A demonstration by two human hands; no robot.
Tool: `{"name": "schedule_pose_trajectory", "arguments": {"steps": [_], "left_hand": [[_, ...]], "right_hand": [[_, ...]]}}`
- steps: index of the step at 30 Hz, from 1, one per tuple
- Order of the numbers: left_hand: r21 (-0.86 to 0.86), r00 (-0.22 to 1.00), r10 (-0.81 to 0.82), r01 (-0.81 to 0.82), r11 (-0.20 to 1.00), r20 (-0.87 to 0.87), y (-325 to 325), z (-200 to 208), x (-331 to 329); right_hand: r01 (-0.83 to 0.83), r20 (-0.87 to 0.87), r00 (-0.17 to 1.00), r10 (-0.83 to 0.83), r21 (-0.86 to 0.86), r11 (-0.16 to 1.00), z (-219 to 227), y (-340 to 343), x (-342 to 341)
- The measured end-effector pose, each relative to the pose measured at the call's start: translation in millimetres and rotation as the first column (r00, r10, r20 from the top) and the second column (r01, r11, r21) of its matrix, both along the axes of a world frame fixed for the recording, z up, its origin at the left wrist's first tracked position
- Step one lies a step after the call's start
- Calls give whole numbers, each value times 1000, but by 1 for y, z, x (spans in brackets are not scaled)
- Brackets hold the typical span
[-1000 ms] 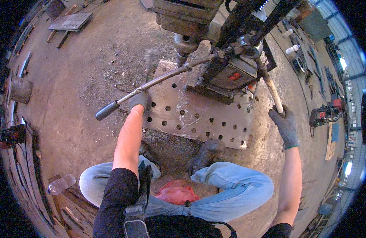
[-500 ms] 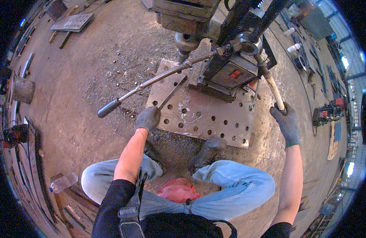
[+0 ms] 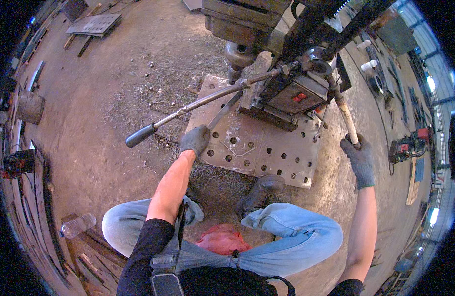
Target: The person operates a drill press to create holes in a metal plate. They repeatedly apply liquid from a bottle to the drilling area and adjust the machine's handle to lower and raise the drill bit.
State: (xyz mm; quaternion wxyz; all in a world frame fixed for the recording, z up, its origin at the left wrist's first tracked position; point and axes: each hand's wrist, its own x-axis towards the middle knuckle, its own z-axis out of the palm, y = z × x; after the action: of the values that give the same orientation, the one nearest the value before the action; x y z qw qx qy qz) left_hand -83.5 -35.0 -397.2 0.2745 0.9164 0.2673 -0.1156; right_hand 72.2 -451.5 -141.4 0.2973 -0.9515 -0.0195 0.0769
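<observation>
My left hand [image 3: 195, 140], in a dark grey work glove, is closed around the near end of a flat metal bar [image 3: 224, 113]. The bar slants across a steel plate [image 3: 281, 140] with rows of round holes, its far end by the drill press base. My gloved right hand [image 3: 359, 159] grips the lower end of a pale lever [image 3: 347, 117] on the right of the drill press [image 3: 294, 93]. Another lever with a black grip [image 3: 141, 135] reaches out to the left over the plate. The drill spindle [image 3: 236, 61] points down near the plate's far left corner.
Metal shavings [image 3: 153, 98] litter the floor left of the plate. My boots [image 3: 262, 194] are at its near edge, with a red bag [image 3: 222, 239] between my legs. A plastic bottle [image 3: 79, 226] lies at left, near a metal bucket [image 3: 30, 107]. A red-and-black machine [image 3: 410, 146] stands at right.
My left hand has moved slightly forward and right with the flat bar. My right hand stays on the lever. The whole view has shifted a little.
</observation>
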Motion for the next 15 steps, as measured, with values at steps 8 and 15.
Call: {"name": "schedule_pose_trajectory", "arguments": {"steps": [8,15], "left_hand": [[-23,868,492,-494,869,-60,70,-18,-25],[-40,920,368,-366,930,132,56,-28,-18]], "right_hand": [[-21,62,998,14,100,995,-10,-20,1],[22,-5,1000,-22,-18,1000,6,8,-3]]}}
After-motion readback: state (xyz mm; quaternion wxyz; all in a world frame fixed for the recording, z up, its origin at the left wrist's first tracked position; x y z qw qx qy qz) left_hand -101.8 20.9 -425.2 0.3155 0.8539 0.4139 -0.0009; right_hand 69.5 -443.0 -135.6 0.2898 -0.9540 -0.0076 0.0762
